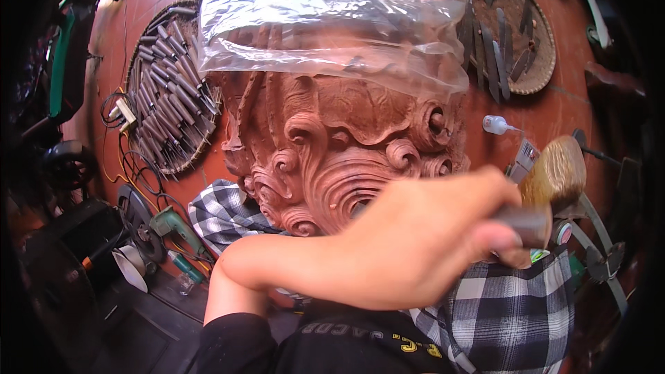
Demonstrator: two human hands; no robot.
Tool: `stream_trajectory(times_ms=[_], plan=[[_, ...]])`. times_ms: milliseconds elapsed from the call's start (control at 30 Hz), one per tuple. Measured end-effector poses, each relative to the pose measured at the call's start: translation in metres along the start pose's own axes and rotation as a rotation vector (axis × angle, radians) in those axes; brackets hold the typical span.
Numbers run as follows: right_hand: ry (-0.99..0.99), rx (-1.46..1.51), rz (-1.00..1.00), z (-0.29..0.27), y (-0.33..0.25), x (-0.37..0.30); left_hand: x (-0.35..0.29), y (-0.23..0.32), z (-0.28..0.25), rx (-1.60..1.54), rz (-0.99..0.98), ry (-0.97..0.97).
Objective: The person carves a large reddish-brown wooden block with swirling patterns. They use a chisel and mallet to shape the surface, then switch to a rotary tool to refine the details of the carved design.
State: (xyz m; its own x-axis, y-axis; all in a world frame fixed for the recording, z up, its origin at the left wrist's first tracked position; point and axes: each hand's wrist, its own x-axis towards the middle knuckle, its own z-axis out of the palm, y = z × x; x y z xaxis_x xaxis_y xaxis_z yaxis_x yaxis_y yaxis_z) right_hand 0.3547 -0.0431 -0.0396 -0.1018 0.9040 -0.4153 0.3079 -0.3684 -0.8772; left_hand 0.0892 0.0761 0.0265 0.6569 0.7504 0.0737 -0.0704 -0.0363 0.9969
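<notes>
The reddish-brown carved wooden sculpture with curling scrolls (332,159) rests on my checked-cloth lap (512,312), tilted close for working. My hand (422,235) is wrapped tight on a wooden mallet (554,180), raised over it. Clear plastic sheet (325,14) shields its top; my other hand is hidden.

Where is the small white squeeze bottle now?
In the head view, the small white squeeze bottle lies at the right, beside the carved wooden sculpture and just above the wooden mallet.
</notes>
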Motion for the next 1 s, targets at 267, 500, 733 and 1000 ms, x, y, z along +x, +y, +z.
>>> stream_trajectory(times_ms=[267,500,733,1000], plan=[[0.025,0.118,0.075,0.005,-0.036,0.023,0.010,0.058,-0.127,-0.608,0.071,0.219],[-0.054,0.099,0.253,-0.014,-0.044,0.053,0.020,0.035,-0.159,-0.898,0.072,0.068],[-0.092,-0.066,0.278,-0.034,-0.063,0.067,0.012,0.004,-0.159,-0.738,0.175,0.188],[-0.019,-0.221,0.056,-0.047,-0.091,0.073,0.013,-0.011,-0.161,-0.803,0.201,0.187]])
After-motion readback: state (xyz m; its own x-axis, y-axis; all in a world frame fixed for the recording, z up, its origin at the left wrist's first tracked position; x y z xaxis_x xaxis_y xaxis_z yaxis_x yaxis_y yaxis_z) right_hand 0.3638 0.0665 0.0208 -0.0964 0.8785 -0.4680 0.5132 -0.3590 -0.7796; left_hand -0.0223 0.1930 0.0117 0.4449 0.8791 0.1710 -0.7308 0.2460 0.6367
